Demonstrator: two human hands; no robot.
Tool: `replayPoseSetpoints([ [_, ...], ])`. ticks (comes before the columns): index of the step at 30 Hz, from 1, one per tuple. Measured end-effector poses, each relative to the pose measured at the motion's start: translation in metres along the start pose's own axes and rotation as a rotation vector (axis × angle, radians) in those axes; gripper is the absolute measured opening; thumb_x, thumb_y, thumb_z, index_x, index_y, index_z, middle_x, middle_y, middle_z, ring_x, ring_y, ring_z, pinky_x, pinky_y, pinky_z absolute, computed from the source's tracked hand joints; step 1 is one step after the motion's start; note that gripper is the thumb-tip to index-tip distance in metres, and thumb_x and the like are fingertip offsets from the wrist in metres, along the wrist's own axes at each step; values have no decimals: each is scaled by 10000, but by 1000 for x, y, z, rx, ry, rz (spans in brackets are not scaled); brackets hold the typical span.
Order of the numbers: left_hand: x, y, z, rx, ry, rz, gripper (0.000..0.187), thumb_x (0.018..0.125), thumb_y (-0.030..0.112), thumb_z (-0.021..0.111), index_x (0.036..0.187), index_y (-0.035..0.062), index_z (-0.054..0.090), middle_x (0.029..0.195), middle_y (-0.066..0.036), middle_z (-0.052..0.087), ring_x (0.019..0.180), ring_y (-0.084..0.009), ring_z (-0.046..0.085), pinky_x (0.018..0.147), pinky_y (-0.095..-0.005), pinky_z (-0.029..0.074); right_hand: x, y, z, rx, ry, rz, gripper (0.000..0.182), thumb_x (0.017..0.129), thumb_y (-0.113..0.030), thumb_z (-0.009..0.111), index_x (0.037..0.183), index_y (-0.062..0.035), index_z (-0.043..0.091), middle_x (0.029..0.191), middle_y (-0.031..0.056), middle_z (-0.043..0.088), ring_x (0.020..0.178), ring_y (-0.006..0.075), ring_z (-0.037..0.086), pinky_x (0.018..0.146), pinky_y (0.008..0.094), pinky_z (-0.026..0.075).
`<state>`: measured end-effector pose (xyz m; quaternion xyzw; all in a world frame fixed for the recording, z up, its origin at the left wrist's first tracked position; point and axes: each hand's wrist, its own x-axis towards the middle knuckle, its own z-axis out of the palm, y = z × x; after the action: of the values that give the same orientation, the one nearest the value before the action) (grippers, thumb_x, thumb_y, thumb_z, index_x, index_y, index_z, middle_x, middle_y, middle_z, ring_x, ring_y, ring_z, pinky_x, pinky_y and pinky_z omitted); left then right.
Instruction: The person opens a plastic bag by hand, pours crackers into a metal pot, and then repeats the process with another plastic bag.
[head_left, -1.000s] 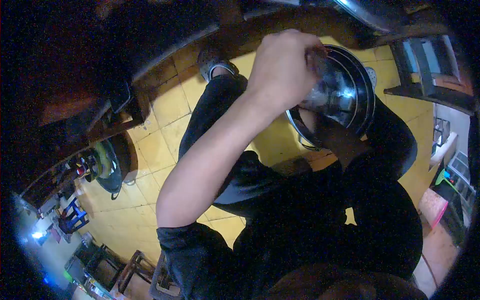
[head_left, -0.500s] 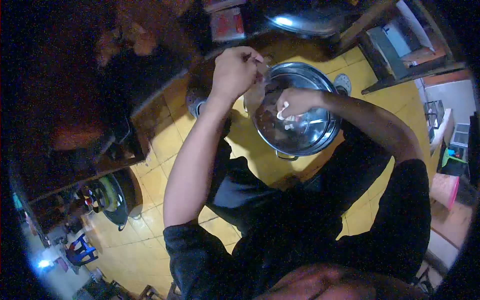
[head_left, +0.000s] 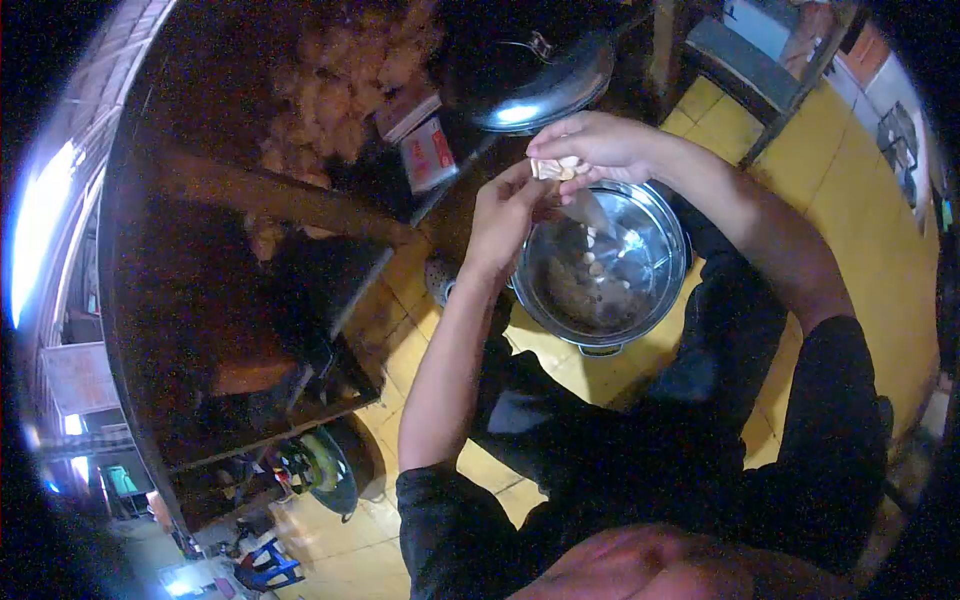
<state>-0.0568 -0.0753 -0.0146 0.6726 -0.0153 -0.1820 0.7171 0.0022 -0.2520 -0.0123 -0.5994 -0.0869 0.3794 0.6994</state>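
A metal pot [head_left: 602,330] stands on the floor between my legs, with several pale pieces like peeled garlic cloves [head_left: 590,258] at its bottom. Above its far rim my right hand [head_left: 600,145] is closed around more pale pieces [head_left: 555,170]. My left hand [head_left: 505,215] meets it there, fingers closed on what looks like a clear plastic bag [head_left: 590,208]. The bag hangs over the pot and is hard to make out. My left fingertips are partly hidden.
A dark wooden table [head_left: 180,400] stands at left, with a red-and-white box [head_left: 428,155] near its edge. Beyond the pot is a large shiny wok [head_left: 540,100]. A wooden frame [head_left: 745,85] stands at the far right, and a dark pan [head_left: 335,480] lies at lower left.
My right hand has risen out of the pot with pale pieces and come up against my left hand. The view has turned, so more of the table shows at left.
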Motion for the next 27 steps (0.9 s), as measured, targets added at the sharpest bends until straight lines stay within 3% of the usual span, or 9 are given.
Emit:
replayPoseSetpoints([
  [6,10,-13,-5,-89,-26,-17,350,890,91,575,1213,-36,528,1083,-120,625,902,-204,629,808,-330,513,-6,3,-6,-25,-51,28,365,832,-50,584,1177,10,478,1144,113,532,926,191,606,822,318,552],
  [10,9,-21,-5,84,31,48,405,865,57,618,1243,-41,513,1077,-114,632,895,-186,629,803,-303,512,-3,12,-6,-178,-135,-28,401,835,-88,601,1198,12,465,1137,120,535,966,201,602,832,320,545],
  [13,9,-19,-5,125,16,36,414,869,61,623,1253,-46,509,1056,-108,641,873,-175,633,784,-292,517,-5,7,0,-1010,-21,-155,364,804,-90,635,1140,19,548,1094,161,604,961,281,618,842,365,508],
  [17,6,-23,-3,239,55,122,400,879,77,618,1246,-48,519,1032,-97,649,828,-154,629,750,-283,522,0,19,3,-1163,38,-337,305,804,-97,637,1083,12,580,974,186,641,904,325,645,786,391,506],
  [18,5,-21,-4,239,55,122,400,879,77,618,1246,-48,519,1032,-97,649,828,-154,629,750,-283,522,-5,17,8,-1163,38,-336,305,804,-97,637,1083,12,580,974,186,641,904,325,645,786,391,506],
  [20,5,-18,-7,323,53,82,363,892,85,598,1225,-43,534,1027,-90,650,795,-144,620,724,-267,516,-14,10,17,-717,142,-153,127,765,-117,618,820,-6,644,768,178,660,769,309,673,677,453,513],
  [21,4,-20,-8,321,57,82,363,892,85,598,1225,-43,534,1027,-90,650,795,-144,620,724,-267,516,-12,10,17,-719,139,-153,127,765,-117,618,820,-6,644,768,178,660,769,309,673,677,453,513],
  [23,5,-24,-9,158,91,96,300,905,92,567,1182,-25,558,1001,-90,651,801,-162,620,713,-279,510,-5,9,13,-1168,74,-253,247,792,-103,647,1006,0,582,922,162,655,710,314,667,662,414,512],
  [27,10,-17,-16,-162,95,-58,223,905,83,538,1109,3,577,985,-103,644,863,-211,625,757,-331,511,5,16,7,-1173,68,-295,317,777,-145,647,1055,-13,566,999,195,625,894,314,625,759,404,483],
])
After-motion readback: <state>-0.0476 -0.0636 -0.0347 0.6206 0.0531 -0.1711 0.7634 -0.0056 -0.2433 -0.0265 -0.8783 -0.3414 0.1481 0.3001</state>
